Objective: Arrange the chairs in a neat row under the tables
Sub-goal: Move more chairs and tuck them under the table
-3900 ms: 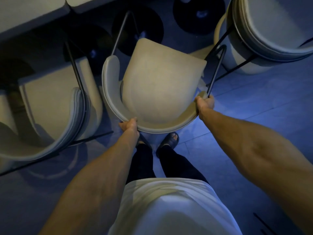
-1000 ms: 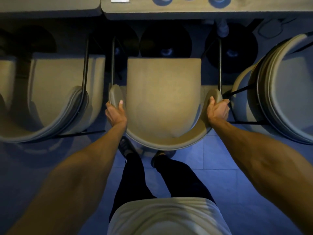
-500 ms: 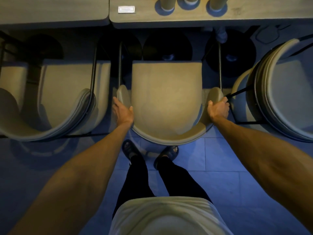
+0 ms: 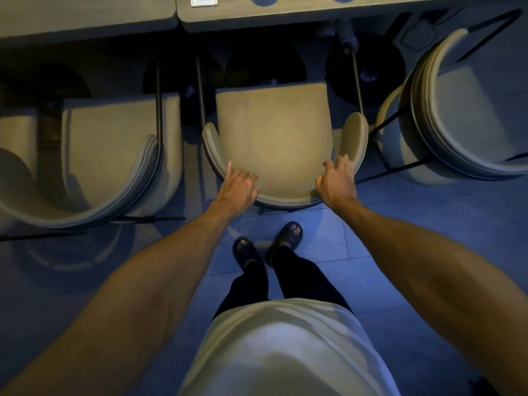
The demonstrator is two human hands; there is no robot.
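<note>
A beige tub chair (image 4: 274, 132) with black metal legs stands square to the table edge (image 4: 314, 15), its seat front reaching toward the tabletop. My left hand (image 4: 238, 187) lies over the left part of the curved backrest, fingers loose and spread. My right hand (image 4: 338, 182) hovers at the right part of the backrest, fingers apart, gripping nothing. A matching chair (image 4: 94, 155) stands to the left and another (image 4: 457, 110) to the right, turned at an angle.
A second table (image 4: 85, 15) adjoins on the left. Round black table bases (image 4: 265, 70) sit on the floor under the tables. My feet in dark sandals (image 4: 268, 244) stand on the blue tiled floor just behind the middle chair.
Both hands have let go of the armrest ends and slid back to the rear of the backrest, fingers opening. I have stepped back slightly from the chair.
</note>
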